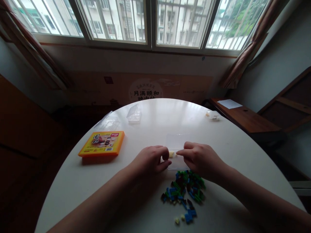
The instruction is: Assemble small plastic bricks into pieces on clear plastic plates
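Observation:
My left hand (152,159) and my right hand (198,159) meet over a white round table (155,119). Both pinch a small pale yellow brick piece (172,154) between their fingertips. Under the fingers lies a clear plastic tray (177,142). A heap of several small blue, green and dark bricks (186,191) sits just in front of my right hand, with two loose yellow bits (179,219) nearer me.
An orange flat box (102,144) lies at the left. Two clear plastic lids or trays (134,114) (108,122) rest further back left. A small clear bag (213,115) sits at the far right edge. A wooden bench (243,115) stands to the right, windows behind.

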Demonstrator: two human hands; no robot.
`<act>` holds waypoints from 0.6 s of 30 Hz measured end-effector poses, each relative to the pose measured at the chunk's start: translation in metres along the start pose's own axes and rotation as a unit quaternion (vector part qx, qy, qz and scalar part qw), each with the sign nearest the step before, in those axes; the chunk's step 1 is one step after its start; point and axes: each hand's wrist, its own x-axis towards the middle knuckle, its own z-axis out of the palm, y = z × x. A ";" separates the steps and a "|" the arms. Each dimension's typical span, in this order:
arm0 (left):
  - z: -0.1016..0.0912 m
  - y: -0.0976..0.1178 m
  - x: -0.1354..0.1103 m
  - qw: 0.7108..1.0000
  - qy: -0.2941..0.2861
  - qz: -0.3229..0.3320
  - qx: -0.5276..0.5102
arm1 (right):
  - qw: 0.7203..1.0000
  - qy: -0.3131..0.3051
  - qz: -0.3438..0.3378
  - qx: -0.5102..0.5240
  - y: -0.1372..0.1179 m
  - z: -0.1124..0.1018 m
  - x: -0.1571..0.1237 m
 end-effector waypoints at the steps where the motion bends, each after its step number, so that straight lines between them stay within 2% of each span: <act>1: 0.000 0.000 0.000 1.000 -0.001 0.001 0.001 | 1.000 0.000 0.001 0.004 0.000 0.000 0.000; 9: -0.001 0.003 0.000 1.000 0.000 0.001 0.002 | 1.000 -0.011 0.003 0.007 0.003 0.004 0.004; 18: -0.003 0.004 0.000 1.000 0.000 0.005 -0.002 | 1.000 0.006 -0.001 -0.004 0.002 0.003 0.003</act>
